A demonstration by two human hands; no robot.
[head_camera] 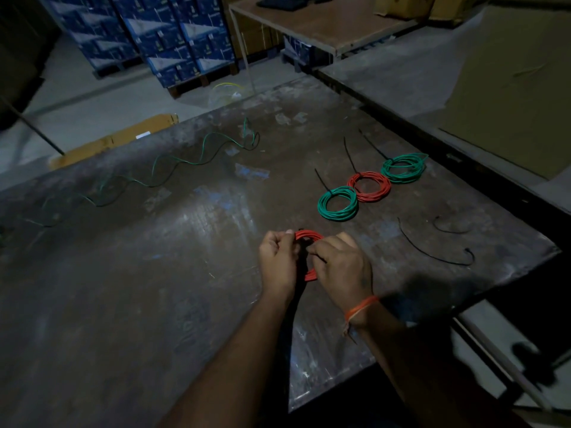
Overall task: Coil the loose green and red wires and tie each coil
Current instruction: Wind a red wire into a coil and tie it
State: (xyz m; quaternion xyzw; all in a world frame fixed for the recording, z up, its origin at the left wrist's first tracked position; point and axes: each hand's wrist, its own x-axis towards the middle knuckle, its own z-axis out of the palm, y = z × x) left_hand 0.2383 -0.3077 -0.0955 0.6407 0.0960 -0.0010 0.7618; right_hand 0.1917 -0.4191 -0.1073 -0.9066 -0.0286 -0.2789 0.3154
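A red wire coil point(310, 235) sits between both hands just above the dark table point(185, 273). My left hand point(278, 261) grips its left side; my right hand point(341, 264) pinches its right side, fingers curled, and a black tie seems to run through them. Three tied coils lie in a row to the right: a green coil point(337, 202), a red coil point(369, 186) and another green coil point(404, 167), each with a black tie tail sticking out. A loose green wire point(173, 171) snakes across the table's far left.
Two loose black cable ties point(432, 251) point(448, 228) lie near the table's right edge. Stacked blue boxes point(173, 38) and a cardboard box point(114, 140) stand beyond the far edge. A second table point(324, 23) stands at the back.
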